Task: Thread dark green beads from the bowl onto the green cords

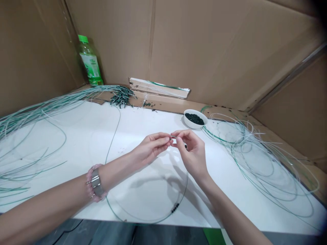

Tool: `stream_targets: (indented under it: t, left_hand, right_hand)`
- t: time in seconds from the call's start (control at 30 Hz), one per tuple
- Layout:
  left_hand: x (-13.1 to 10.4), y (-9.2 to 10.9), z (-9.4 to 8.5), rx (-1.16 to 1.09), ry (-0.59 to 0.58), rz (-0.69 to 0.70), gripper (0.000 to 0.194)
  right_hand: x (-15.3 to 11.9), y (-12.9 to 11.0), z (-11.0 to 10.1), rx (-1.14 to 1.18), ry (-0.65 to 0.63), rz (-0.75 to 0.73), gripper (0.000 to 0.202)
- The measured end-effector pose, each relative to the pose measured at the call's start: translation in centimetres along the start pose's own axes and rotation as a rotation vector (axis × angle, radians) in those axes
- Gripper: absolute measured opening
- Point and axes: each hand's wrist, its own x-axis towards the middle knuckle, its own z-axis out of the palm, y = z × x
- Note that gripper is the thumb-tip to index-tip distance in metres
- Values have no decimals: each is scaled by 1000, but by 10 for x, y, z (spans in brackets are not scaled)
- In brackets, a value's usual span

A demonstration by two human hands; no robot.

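My left hand [154,146] and my right hand [191,149] meet fingertip to fingertip above the middle of the white table top. Between thumb and finger my right hand pinches a thin green wire [174,137]. At the tip of my left hand's pinch is something small and dark, perhaps a bead, too small to tell. From my hands a wire loop [187,185] hangs down in front of me, with several black beads [175,208] threaded low on its right side. Just beyond my right hand stands a white bowl [196,126] of small dark beads [194,118].
Many green and white wires [51,103] lie along the left, their far ends bunched with dark beads [122,96]. Coiled wires [251,153] spread over the right side. A green-capped bottle [90,66] stands in the back left corner against the cardboard wall [191,44].
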Motion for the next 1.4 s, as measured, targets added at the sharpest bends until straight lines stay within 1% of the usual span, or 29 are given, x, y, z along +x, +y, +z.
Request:
stream_targets:
  t: [0.2, 0.37, 0.47, 0.77, 0.97, 1.2, 1.3, 1.4]
  left_hand:
    - [1, 3, -1, 170, 102, 144, 13]
    - [2, 4, -5, 350, 98, 295, 19]
    - [3, 4, -5, 403, 98, 336, 21]
    - [2, 6, -5, 473, 117, 358, 26]
    - [0, 8, -2, 499, 138, 363, 25]
    - [-1, 9, -2, 545, 127, 380, 22]
    - [-1, 8, -2, 562, 119, 391, 21]
    - [-3, 7, -1, 581, 135, 417, 21]
  right_hand:
    - [-2, -3, 0, -23, 10, 3, 7]
    - [-3, -4, 1, -28, -7, -10, 9]
    - [-3, -3, 2, -39, -14, -19, 8]
    - [-2, -3, 0, -35, -21, -7, 8]
    - [-2, -3, 1, -57, -21, -1, 7]
    - [-2, -3, 1, -58, -19, 17, 8]
    - [-2, -3, 1, -66, -19, 1, 7]
    - [-3, -2, 1, -114, -19, -42, 7]
